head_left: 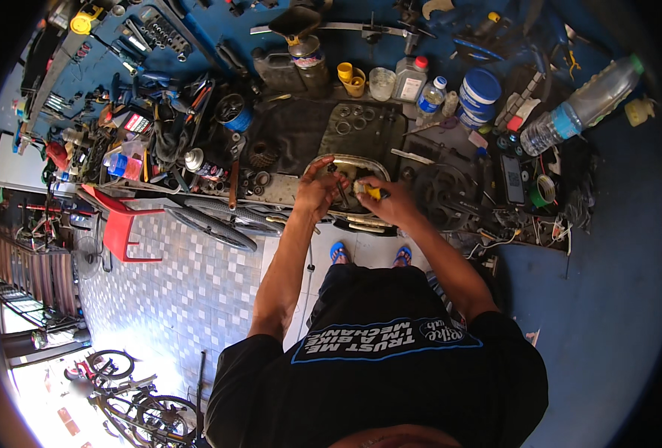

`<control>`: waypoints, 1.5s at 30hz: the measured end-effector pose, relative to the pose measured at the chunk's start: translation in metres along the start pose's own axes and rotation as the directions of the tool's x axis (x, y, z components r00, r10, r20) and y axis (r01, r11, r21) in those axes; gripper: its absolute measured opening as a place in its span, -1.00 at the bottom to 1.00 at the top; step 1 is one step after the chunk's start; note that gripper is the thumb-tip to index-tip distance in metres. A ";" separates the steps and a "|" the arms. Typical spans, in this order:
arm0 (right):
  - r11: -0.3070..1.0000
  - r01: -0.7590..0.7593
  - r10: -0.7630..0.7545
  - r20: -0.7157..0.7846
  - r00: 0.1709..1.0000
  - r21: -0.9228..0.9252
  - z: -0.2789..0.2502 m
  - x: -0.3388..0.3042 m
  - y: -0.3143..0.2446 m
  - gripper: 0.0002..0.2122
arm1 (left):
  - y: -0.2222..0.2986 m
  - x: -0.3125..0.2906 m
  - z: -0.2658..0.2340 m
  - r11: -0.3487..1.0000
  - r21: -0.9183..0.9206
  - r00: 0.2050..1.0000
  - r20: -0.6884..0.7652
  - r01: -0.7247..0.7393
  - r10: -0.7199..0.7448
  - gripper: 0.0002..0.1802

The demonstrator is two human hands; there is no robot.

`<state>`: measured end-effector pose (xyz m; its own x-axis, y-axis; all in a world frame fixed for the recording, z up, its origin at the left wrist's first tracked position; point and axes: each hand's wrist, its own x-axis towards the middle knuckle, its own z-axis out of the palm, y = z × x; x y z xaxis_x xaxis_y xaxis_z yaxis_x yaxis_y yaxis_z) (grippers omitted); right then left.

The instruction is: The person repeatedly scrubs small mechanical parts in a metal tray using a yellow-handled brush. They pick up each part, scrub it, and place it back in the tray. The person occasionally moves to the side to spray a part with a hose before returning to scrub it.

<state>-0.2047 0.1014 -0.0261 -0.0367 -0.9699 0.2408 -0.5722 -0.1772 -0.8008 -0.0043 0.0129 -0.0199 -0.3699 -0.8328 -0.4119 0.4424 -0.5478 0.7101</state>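
Note:
Both hands are over a pale-rimmed basin at the front of the workbench. My left hand is closed around a slim dark metal part, whose exact kind is too small to make out. Close beside it, my right hand grips a brush with a yellow and black handle. The brush's pale head points toward the metal part; whether they touch I cannot tell. My hands partly cover the inside of the basin.
Behind the basin lies a dark mat with several metal rings. Chainrings and a phone are to the right. A large plastic bottle leans at far right. Left are a cassette, a spray can and a red chair.

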 end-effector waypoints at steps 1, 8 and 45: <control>0.995 0.091 -0.092 -0.031 0.995 -0.036 -0.001 -0.002 -0.002 -0.67 | 0.000 0.000 0.001 1.000 -0.005 1.000 -0.004 0.013 -0.013 -0.55; 0.954 -0.300 0.300 -0.015 0.954 -0.022 -0.014 0.019 0.008 -0.64 | 0.004 -0.001 0.009 0.993 0.056 0.991 -0.086 0.105 -0.100 -0.55; 0.983 -0.136 0.140 -0.018 0.990 0.127 -0.014 0.009 0.019 -0.75 | 0.001 0.031 -0.014 0.992 0.040 0.988 -0.101 -0.116 0.120 -0.58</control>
<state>-0.2271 0.0917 -0.0312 -0.1307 -0.9820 0.1362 -0.4533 -0.0630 -0.8891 -0.0039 -0.0143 -0.0404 -0.2299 -0.8962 -0.3794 0.4496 -0.4436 0.7753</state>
